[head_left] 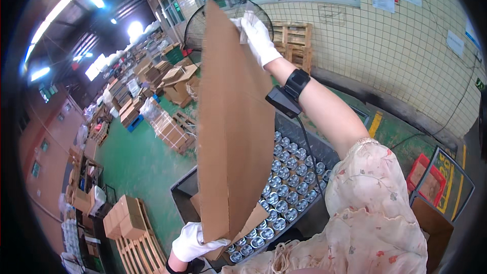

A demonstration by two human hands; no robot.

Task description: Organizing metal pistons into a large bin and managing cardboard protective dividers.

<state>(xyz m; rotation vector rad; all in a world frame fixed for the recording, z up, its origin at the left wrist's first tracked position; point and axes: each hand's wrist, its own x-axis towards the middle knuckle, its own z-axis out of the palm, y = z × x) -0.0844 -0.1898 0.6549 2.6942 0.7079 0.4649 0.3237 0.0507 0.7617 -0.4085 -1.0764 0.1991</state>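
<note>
A large brown cardboard sheet (223, 122) stands tilted on its edge in front of me, held up between my two gloved hands. My right hand (257, 35), in a white glove, grips its far upper end, my arm stretched out. Its near lower end is pinched by my left hand (190, 242), also white-gloved. Below the sheet is a dark grey bin (318, 144) with rows of shiny round metal parts (284, 182); the sheet hides the bin's left side. A smaller piece of cardboard (256, 219) lies over some of the parts near my left hand.
A black fan (193, 25) stands beyond the sheet, near wooden pallets (298, 40) against a tiled wall. A pallet (137, 251) with brown boxes (124, 218) is at lower left. At right are a red crate (426, 178) and a metal-framed cart (469, 187). Stacked boxes fill the far left floor.
</note>
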